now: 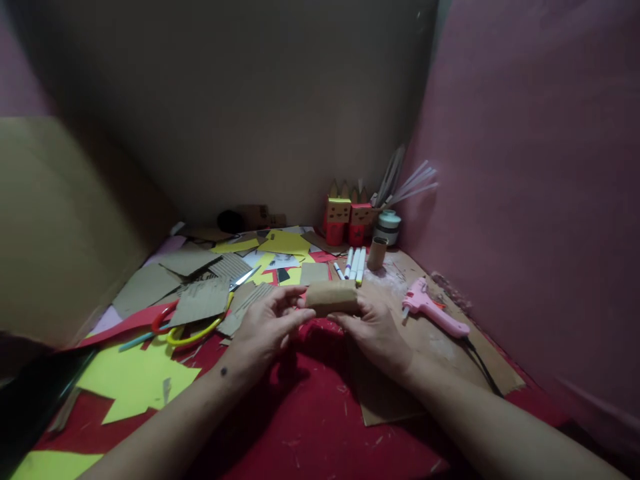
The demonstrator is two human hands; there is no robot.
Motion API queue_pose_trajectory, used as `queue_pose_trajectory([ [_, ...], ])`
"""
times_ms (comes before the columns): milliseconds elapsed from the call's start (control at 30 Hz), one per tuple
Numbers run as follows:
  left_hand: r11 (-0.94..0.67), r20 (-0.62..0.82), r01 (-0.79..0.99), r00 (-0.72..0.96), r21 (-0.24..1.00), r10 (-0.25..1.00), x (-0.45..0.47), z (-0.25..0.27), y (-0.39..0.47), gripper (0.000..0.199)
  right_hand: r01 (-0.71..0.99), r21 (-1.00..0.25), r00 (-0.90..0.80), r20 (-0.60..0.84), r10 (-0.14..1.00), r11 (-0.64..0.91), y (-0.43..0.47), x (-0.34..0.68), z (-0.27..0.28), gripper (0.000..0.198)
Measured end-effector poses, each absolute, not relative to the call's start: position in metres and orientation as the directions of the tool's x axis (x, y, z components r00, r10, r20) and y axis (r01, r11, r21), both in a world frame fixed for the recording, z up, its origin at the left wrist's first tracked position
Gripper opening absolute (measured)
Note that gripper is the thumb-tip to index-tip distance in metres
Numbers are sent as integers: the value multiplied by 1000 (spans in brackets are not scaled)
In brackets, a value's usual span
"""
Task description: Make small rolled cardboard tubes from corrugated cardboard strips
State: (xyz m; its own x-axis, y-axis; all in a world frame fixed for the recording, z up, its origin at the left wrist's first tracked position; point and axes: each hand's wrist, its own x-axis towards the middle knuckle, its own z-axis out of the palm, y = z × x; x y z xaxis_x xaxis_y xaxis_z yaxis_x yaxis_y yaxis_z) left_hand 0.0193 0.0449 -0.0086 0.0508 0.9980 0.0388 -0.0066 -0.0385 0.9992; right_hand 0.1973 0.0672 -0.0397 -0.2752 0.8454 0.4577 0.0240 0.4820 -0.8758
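Between my two hands is a small brown cardboard tube (331, 297), held sideways above the red table covering. My right hand (377, 330) is closed around its right end, the thumb along the lower edge. At the left end, the thumb and fingers of my left hand (270, 321) pinch the tube. Just beyond it lie several white markers (354, 265), and a short cardboard roll (377, 254) stands upright beside them. To the right of my right hand, a pink glue gun (431, 308) rests on a cardboard sheet (450, 363).
Scissors (197, 330) with red and yellow handles lie left among cardboard scraps (203, 300). Yellow paper (137, 377) is nearer. At the back stand two red boxes with drawn faces (339, 220) and a pale jar (388, 227). A pink wall (530, 200) borders the right; the glue gun's cord (483, 367) trails forward.
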Motion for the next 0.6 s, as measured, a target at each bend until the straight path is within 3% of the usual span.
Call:
queue_pose_trajectory([
  [133,172,-143,-174,164,970,976,20,-24,52,36,295,-707,-235,598,766,643,61,196,-45,10],
  [300,259,-206,-250,222,933,953,17,-32,60,30,261,-584,-219,740,636,768,54,196,-40,21],
  [400,286,-220,-279,243,917,945,17,-29,62,33,214,-611,-196,738,646,762,53,197,-37,28],
  [600,308,-257,-267,209,913,944,16,-27,62,35,230,-697,-152,664,732,680,57,195,-38,10],
])
